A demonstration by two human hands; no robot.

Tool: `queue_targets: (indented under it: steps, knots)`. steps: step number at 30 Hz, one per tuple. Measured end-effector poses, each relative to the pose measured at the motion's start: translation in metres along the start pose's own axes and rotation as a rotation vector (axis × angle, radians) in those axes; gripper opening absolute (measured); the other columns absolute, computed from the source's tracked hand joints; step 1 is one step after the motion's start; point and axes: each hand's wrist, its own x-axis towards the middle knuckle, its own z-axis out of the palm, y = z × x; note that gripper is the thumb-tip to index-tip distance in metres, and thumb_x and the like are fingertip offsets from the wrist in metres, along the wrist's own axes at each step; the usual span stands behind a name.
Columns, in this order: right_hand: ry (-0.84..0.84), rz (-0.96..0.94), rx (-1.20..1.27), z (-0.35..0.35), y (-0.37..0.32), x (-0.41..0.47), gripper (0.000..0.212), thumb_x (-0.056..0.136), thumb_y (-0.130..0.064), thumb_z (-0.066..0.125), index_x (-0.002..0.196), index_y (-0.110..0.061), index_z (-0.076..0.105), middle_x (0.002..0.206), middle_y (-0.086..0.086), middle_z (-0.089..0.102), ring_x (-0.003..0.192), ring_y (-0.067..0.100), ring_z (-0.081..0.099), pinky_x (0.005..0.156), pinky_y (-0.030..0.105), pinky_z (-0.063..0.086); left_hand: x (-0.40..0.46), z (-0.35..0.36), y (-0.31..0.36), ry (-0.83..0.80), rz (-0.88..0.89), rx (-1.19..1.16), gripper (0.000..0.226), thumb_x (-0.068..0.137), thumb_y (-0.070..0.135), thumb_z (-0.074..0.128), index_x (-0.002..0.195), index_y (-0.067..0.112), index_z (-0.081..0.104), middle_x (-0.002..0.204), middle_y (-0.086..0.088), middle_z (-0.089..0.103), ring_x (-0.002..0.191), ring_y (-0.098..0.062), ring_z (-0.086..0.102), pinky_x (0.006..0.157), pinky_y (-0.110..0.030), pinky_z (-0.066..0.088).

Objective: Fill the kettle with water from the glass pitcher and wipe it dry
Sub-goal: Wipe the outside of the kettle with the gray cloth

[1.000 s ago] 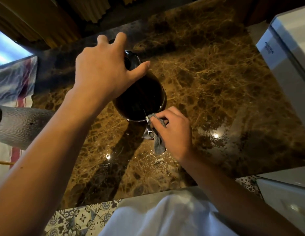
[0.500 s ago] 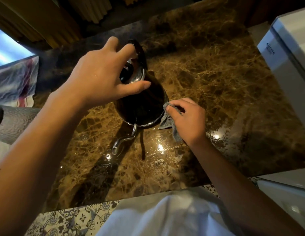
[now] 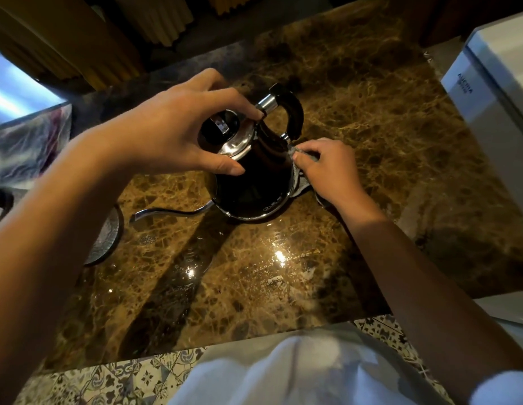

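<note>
A black gooseneck kettle (image 3: 254, 182) with a chrome lid and black handle stands on the brown marble counter (image 3: 371, 112). Its thin spout points left, its handle to the back right. My left hand (image 3: 178, 133) grips the kettle's top around the lid rim. My right hand (image 3: 327, 168) presses a small grey cloth (image 3: 299, 182) against the kettle's right side, just below the handle. The textured glass pitcher (image 3: 104, 238) shows only partly at the left, behind my left forearm.
A white appliance (image 3: 494, 77) stands at the right edge of the counter. A striped cloth (image 3: 29, 147) lies at the far left. Water drops glisten on the marble in front of the kettle. Patterned floor tiles (image 3: 108, 381) show below the counter's near edge.
The kettle has turned so its spout swung from pointing toward me to pointing left. My right hand with the cloth moved from the spout around to the kettle's right side, near the handle.
</note>
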Motion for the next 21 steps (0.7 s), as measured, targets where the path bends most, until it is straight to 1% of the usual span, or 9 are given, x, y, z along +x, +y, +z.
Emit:
queue_targets:
  steps: [3,5,7,9,11,13,15,18,21]
  knots:
    - [-0.025,-0.014,-0.009,-0.001,0.002,-0.010,0.028,0.098,-0.022,0.067,0.122,-0.015,0.078,0.111,0.002,0.072,0.095,0.014,0.068,0.079,0.024,0.053,-0.003,0.002,0.005,0.008,-0.038,-0.041,0.075,0.066,0.071,0.065,0.137,0.056,0.045,0.147,0.007,0.037,0.130,-0.014,0.043,0.095,-0.024,0.042]
    - [-0.035,-0.029,0.008,-0.004,0.007,-0.023,0.027,0.097,-0.017,0.069,0.123,-0.012,0.077,0.111,0.000,0.070,0.096,0.010,0.064,0.076,0.004,0.043,-0.008,0.007,0.010,0.028,-0.090,-0.003,0.077,0.067,0.075,0.058,0.140,0.060,0.039,0.155,0.007,0.034,0.132,-0.017,0.046,0.098,-0.033,0.046]
    - [-0.075,0.008,0.054,-0.007,0.013,-0.039,0.022,0.094,-0.015,0.074,0.116,-0.016,0.079,0.106,-0.006,0.069,0.092,0.004,0.064,0.077,-0.003,0.039,-0.014,0.015,0.014,0.077,-0.163,0.125,0.085,0.069,0.081,0.050,0.149,0.061,0.027,0.162,0.005,0.032,0.132,-0.025,0.053,0.098,-0.043,0.048]
    - [-0.119,0.070,0.161,-0.011,0.018,-0.049,0.021,0.091,-0.014,0.078,0.105,-0.029,0.079,0.098,-0.015,0.070,0.086,-0.005,0.066,0.076,-0.001,0.044,-0.017,0.024,0.020,0.140,-0.197,0.215,0.090,0.071,0.085,0.046,0.154,0.058,0.021,0.164,0.001,0.035,0.129,-0.031,0.059,0.097,-0.046,0.051]
    - [-0.086,0.149,0.346,-0.018,0.016,-0.047,0.031,0.090,-0.011,0.078,0.102,-0.039,0.074,0.097,-0.013,0.074,0.088,-0.006,0.070,0.077,0.008,0.052,-0.016,0.029,0.022,0.189,-0.198,0.260,0.092,0.073,0.087,0.045,0.155,0.053,0.022,0.161,-0.005,0.039,0.124,-0.033,0.063,0.094,-0.046,0.053]
    - [0.043,0.230,0.494,-0.024,0.013,-0.032,0.028,0.089,-0.010,0.076,0.103,-0.035,0.073,0.098,-0.008,0.077,0.092,0.002,0.074,0.075,0.016,0.057,-0.013,0.029,0.020,0.210,-0.171,0.291,0.089,0.076,0.084,0.046,0.155,0.050,0.026,0.158,-0.007,0.043,0.122,-0.033,0.064,0.093,-0.046,0.053]
    - [0.102,0.245,0.556,-0.022,0.006,-0.014,0.020,0.088,-0.012,0.075,0.099,-0.029,0.073,0.094,-0.007,0.079,0.089,0.005,0.076,0.072,0.018,0.058,-0.013,0.028,0.015,0.214,-0.144,0.302,0.087,0.077,0.084,0.046,0.156,0.049,0.028,0.155,-0.009,0.045,0.121,-0.033,0.064,0.092,-0.046,0.052]
    - [0.051,0.238,0.540,-0.003,-0.001,0.003,0.016,0.088,-0.012,0.077,0.092,-0.026,0.072,0.094,-0.004,0.078,0.087,0.007,0.076,0.077,0.025,0.060,-0.014,0.028,0.012,0.215,-0.126,0.302,0.087,0.078,0.085,0.044,0.155,0.048,0.030,0.152,-0.011,0.048,0.116,-0.033,0.066,0.087,-0.043,0.053]
    - [0.027,0.225,0.524,0.009,-0.002,-0.001,0.017,0.090,-0.010,0.074,0.094,-0.027,0.074,0.100,-0.004,0.078,0.097,0.010,0.075,0.089,0.035,0.061,-0.013,0.029,0.011,0.230,-0.121,0.312,0.087,0.079,0.087,0.042,0.156,0.046,0.031,0.151,-0.013,0.049,0.114,-0.033,0.067,0.083,-0.041,0.053]
